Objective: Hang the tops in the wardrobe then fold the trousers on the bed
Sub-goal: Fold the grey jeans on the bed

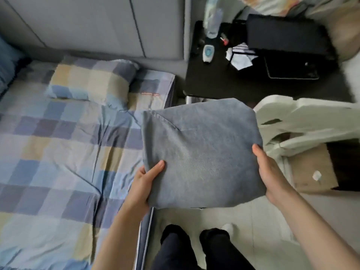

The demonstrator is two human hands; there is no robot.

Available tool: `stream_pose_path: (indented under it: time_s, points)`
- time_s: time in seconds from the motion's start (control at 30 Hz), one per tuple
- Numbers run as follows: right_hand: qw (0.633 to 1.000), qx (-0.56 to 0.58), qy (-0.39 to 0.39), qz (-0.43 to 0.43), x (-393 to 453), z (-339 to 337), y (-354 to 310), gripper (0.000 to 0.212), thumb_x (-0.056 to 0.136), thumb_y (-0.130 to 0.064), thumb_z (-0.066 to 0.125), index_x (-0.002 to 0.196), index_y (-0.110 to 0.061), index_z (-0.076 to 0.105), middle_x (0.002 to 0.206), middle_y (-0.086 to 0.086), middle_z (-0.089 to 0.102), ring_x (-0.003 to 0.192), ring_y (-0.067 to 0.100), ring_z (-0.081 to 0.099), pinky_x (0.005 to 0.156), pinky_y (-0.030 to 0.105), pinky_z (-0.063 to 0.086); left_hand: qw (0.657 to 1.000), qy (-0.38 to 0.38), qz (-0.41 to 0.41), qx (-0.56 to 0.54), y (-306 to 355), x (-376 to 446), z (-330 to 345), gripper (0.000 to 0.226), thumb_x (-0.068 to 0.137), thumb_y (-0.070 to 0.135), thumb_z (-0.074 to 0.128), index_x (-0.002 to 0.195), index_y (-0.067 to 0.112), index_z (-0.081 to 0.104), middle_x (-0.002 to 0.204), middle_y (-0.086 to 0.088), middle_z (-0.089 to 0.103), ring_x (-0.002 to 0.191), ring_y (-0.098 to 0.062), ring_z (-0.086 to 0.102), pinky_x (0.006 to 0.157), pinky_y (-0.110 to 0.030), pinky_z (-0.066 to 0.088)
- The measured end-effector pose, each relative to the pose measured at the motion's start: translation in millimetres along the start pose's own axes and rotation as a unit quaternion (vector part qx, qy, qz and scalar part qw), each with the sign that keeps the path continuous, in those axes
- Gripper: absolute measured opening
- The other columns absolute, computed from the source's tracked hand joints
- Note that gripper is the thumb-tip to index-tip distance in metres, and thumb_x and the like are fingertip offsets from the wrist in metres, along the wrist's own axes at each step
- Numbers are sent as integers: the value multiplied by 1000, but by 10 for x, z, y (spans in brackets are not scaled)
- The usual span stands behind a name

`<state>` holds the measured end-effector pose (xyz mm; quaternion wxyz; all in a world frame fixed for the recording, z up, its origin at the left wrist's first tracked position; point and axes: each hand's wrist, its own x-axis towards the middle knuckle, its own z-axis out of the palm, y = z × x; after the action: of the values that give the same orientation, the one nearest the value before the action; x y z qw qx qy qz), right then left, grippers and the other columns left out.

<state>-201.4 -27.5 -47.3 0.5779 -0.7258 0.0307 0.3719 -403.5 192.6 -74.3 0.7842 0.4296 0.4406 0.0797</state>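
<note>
Two hands of yours carry one folded pair of blue trousers (pixel 200 152), held flat in the air over the edge of the bed (pixel 58 152) and the pale floor (pixel 253 230) beside it. Starting at the left, the bed wears a checked sheet of blue, purple and beige, with a matching pillow (pixel 91 76) lying near the grey headboard (pixel 87 26). Your left hand (pixel 144 184) grips the near left corner of the trousers, thumb on top and fingers curled underneath. Your right hand (pixel 270 172) clasps their right edge, thumb on top. Beyond the trousers stands a dark counter (pixel 224 82) carrying a clear bottle (pixel 212 20), scraps of paper and a black case (pixel 286 34). Farther right, a pale green top (pixel 303 121) lies draped over a brown box (pixel 311 170). Your dark trouser legs and feet show at the bottom.
</note>
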Motion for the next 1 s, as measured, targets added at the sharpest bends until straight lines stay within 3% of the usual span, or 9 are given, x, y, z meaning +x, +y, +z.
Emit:
stream_pose_path:
  time_s: [0.1,0.23,0.43,0.53,0.67,0.8,0.93,1.0]
  points:
    - [995,56,76,20,-276,-957,93,36,83,-67,48,82,-43,74,94,-16,74,83,2,71,65,25,53,995,-71,-16,62,-112,21,932,30,67,35,82,89,16,78,94,-14,76,80,-25,74,58,-29,57]
    - [977,109,179,45,-655,-2160,253,43,61,-77,53,80,-44,74,91,-13,75,81,8,72,69,34,56,975,-170,-48,138,-440,-16,2159,38,65,40,85,93,16,77,101,-14,75,89,-29,73,65,-33,58]
    - [913,164,370,47,-1299,-3591,693,26,72,-70,62,67,-47,73,73,-20,72,65,3,70,62,28,50,919,-300,-103,236,-1118,-97,3827,48,63,42,84,99,11,75,107,-16,73,96,-33,71,73,-37,58]
    - [889,218,399,54,-1500,-4018,969,36,72,-65,60,79,-33,75,93,-15,72,90,12,66,84,38,50,878,-360,-131,288,-1389,-83,4495,56,67,44,86,109,10,72,109,-14,73,100,-33,71,85,-43,55]
    - [847,279,450,46,-1586,-4314,1289,22,96,-43,50,102,-28,66,115,-6,65,107,20,59,100,46,44,836,-409,-145,335,-1754,47,5178,46,75,39,80,110,11,73,110,-13,73,99,-32,71,75,-36,59]
    - [792,342,501,63,-1514,-4558,1449,39,96,-44,49,122,-17,59,119,-2,65,111,25,59,101,49,45,796,-443,-144,388,-2065,247,5930,49,67,37,83,104,7,73,104,-13,75,93,-29,73,68,-32,59]
    - [722,316,606,108,-1335,-4899,1417,23,100,-39,43,108,-18,52,117,8,59,97,27,54,93,44,44,748,-489,-152,422,-2342,349,6788,57,58,38,87,104,8,72,103,-9,75,91,-27,73,71,-34,58]
    - [671,307,663,127,-1218,-5168,1386,32,100,-39,40,110,-12,54,118,12,59,100,32,54,93,44,43,720,-523,-152,430,-2482,349,7351,52,62,33,84,104,6,71,105,-11,75,89,-26,73,69,-32,58]
